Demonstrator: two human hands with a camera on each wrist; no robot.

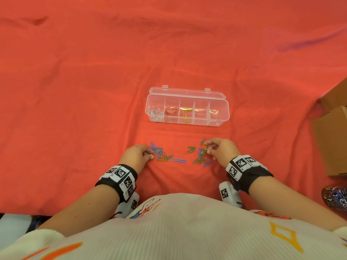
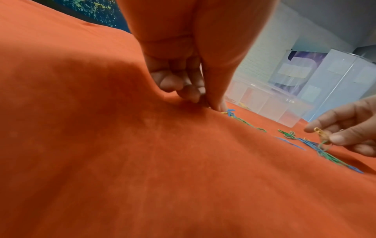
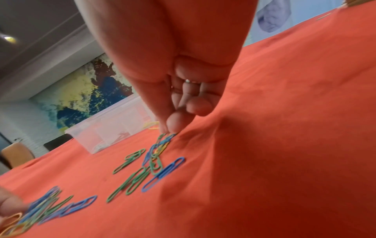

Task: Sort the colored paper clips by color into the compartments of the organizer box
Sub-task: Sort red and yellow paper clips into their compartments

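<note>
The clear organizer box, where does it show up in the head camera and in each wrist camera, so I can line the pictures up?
Head: the organizer box sits at centre, beyond both hands, lid open.
Left wrist: right of centre, behind the left hand's fingertips, blurred.
Right wrist: left of centre, behind the right hand, blurred.
Shared landmark: the yellow clips in its middle compartment, seen in all three views.

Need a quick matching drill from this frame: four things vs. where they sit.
Things:
1. white clips
2. yellow clips
3. left hand
4. cardboard boxes

Places:
A. far right edge of the cloth
B. box's leftmost compartment
C. at the left loose pile
D. box's middle compartment

Pairs: 1-B, 2-D, 3-C, 4-A
</note>
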